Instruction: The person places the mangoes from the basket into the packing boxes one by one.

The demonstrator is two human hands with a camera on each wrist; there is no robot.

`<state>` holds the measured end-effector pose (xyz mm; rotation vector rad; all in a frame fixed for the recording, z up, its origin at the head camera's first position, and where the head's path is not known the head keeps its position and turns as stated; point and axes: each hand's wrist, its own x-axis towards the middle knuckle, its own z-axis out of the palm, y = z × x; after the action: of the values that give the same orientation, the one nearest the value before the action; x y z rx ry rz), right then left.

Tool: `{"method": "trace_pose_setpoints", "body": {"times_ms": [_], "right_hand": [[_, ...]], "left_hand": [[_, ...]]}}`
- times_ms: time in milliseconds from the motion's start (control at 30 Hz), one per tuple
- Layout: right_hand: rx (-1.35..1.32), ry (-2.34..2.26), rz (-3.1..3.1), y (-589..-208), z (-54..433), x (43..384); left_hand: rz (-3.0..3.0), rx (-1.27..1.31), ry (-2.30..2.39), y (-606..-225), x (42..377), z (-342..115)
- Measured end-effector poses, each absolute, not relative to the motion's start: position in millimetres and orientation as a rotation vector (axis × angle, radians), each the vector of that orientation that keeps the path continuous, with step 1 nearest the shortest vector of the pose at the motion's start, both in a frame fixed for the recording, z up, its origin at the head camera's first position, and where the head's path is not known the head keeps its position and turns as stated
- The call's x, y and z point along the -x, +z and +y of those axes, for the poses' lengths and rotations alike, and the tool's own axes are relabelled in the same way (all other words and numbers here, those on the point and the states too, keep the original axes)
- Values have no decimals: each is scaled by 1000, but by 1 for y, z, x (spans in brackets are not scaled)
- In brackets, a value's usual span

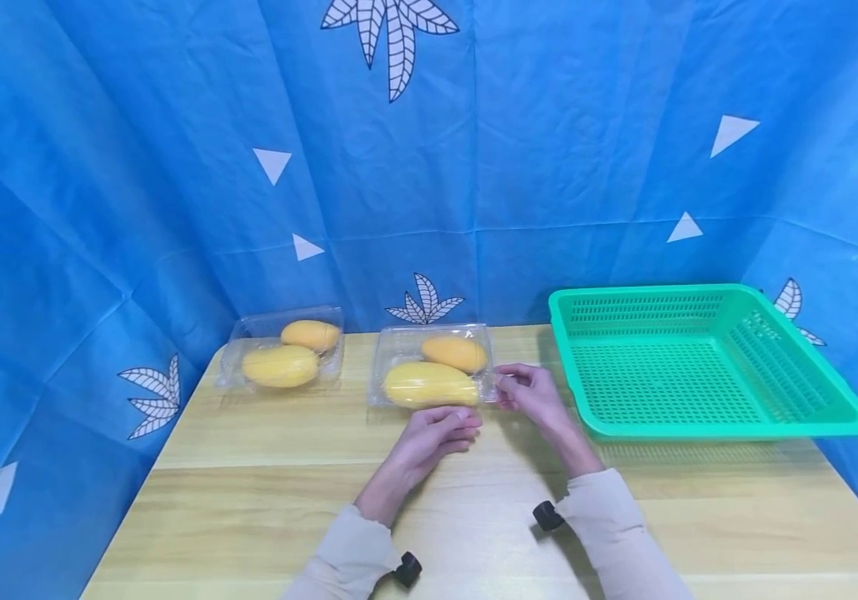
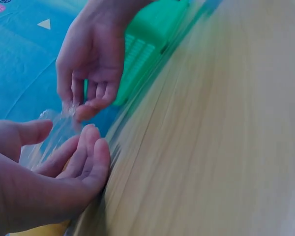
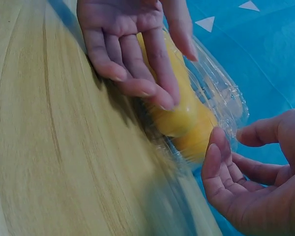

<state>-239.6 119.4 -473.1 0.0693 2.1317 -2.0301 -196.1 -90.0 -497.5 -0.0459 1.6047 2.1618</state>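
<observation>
A clear plastic tray (image 1: 406, 337) with two yellow mango-like fruits (image 1: 432, 385) in it sits mid-table, covered by clear plastic wrap. At its right front corner my right hand (image 1: 537, 396) pinches some of that wrap between thumb and fingertips; the left wrist view shows the wrap (image 2: 64, 123) stretched toward these fingers. Just in front of the tray is my left hand (image 1: 429, 442), palm turned inward, fingers loosely bent and holding nothing. In the right wrist view the left fingers (image 3: 157, 64) hide part of the fruit.
A second clear tray (image 1: 252, 327) with two similar fruits (image 1: 282, 367) stands at the table's back left. To the right is a green perforated basket (image 1: 714, 432), with nothing seen inside. A blue patterned curtain (image 1: 549, 167) hangs behind the wooden table (image 1: 263, 492).
</observation>
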Motion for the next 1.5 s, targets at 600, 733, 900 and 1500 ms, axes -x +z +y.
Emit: {"method": "trace_pose_setpoints", "body": {"times_ms": [600, 733, 900, 1500], "right_hand": [[-63, -1926, 2231, -472, 116, 238], [-59, -1895, 2267, -473, 117, 237], [-67, -1893, 2276, -474, 119, 237], [-116, -1908, 2161, -475, 127, 239]], "left_hand": [[1210, 434, 2457, -492, 200, -52], [1235, 488, 2491, -490, 199, -45], [1307, 550, 2537, -486, 198, -34], [1322, 631, 2568, -486, 201, -17]]}}
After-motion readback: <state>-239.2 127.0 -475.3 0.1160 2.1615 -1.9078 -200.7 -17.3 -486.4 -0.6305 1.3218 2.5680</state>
